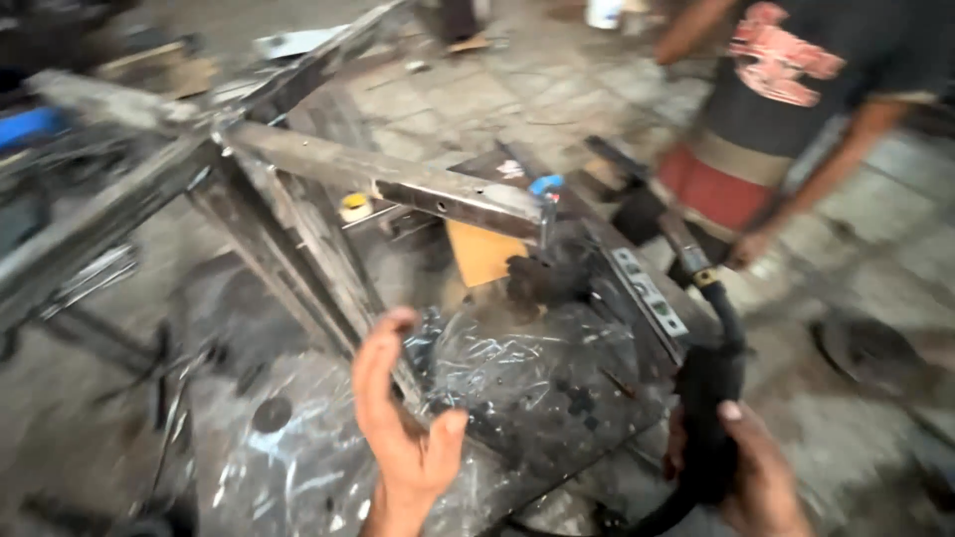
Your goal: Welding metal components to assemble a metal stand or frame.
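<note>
Down low, your right hand [758,467] is wrapped tight around the black welding torch [708,398], its neck reaching up toward the steel frame [398,184]. Your left hand [403,428] is spread wide, touching nothing, over the crumpled plastic sheet [537,368], just left of the torch.

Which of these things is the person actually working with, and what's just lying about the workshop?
In hand or reached for:
- black welding torch, gripped by the right hand
- steel frame, just beyond the open left hand
- crinkled plastic sheet under that hand

Lying about:
- orange card
- small yellow lid-like object
- blue clamp handle
- slotted metal bracket
- another person standing by
</note>
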